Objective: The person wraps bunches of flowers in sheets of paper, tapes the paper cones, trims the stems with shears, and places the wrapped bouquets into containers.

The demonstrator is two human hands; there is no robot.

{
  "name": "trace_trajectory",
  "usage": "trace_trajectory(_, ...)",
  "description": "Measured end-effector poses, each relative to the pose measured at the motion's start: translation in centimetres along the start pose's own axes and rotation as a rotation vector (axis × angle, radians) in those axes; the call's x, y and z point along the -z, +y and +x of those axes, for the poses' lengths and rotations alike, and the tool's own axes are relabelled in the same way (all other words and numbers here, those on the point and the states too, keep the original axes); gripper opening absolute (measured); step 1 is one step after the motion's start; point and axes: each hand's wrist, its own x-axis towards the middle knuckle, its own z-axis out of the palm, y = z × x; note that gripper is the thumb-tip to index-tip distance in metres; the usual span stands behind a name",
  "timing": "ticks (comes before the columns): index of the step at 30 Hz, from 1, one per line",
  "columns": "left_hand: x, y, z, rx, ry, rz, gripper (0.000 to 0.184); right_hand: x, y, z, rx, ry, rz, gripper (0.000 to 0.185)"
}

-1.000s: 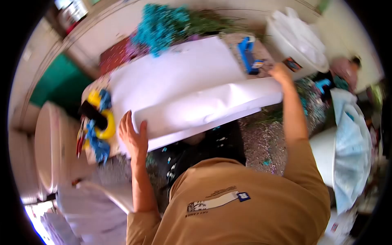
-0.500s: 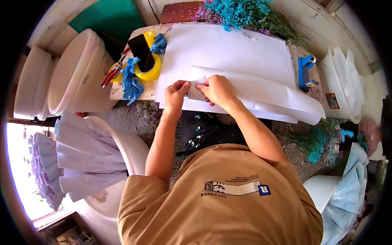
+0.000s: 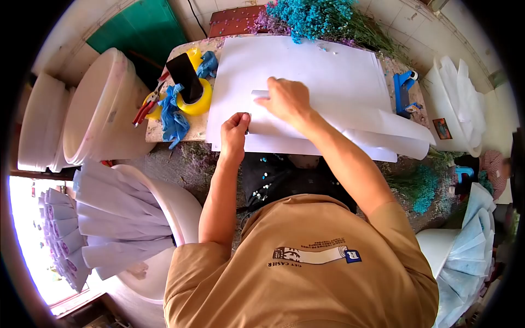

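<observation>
A stack of large white paper sheets covers most of the table. The near part of the top sheet is turned up into a loose curled flap running to the right. My right hand is closed on the left end of this flap, its fingers bent over the paper. At the near left edge of the stack, my left hand is closed, thumb pressed against the index finger. A small dark thing shows by its fingertips, too small to name.
A black phone leans on a yellow tape roll beside blue gloves and red pliers. A blue tape dispenser stands right. Blue dried flowers lie behind. Tubs flank the table.
My right hand has moved forward, away from my body, with the left end of the paper flap. My left hand stays near the stack's edge, and the hands are farther apart.
</observation>
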Motion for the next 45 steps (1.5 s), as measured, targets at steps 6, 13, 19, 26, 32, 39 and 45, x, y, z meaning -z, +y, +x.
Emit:
trace_trajectory(6, -1.2, 2.2, -1.2, -0.437, 0.241, 0.475, 0.023, 7.5, 11.7, -3.1, -0.188, -0.205, 0.25, 0.059)
trace_trajectory(13, -12.8, 7.0, 0.3, -0.827, -0.603, 1.114, 0.063, 12.2, 22.4, -9.1, -0.113, -0.741, 0.155, 0.103)
trace_trajectory(19, -23.1, 6.0, 7.5, -0.278, -1.321, 1.223, 0.093, 11.7, 20.3, -8.1, -0.083, -0.806, -0.049, 0.092)
trace_trajectory(26, -20.4, 8.9, 11.9, -0.307, -1.202, 1.432, 0.09, 10.6, 20.9, -5.9, 0.004, -0.56, -0.062, 0.077)
trace_trajectory(32, -17.8, 10.1, 15.9, -0.286, -1.076, 1.577, 0.1, 12.6, 27.7, -8.0, -0.088, -0.61, -0.033, 0.071)
trace_trajectory(39, -26.2, 5.6, 10.0, -0.47, -0.898, 1.563, 0.088, 11.9, 29.8, -10.7, -0.114, -0.594, -0.122, 0.057)
trace_trajectory(45, -23.9, 2.5, 5.6, -0.921, -0.638, 1.538, 0.056, 10.3, 30.2, -15.6, -0.1, -0.334, -0.161, 0.04)
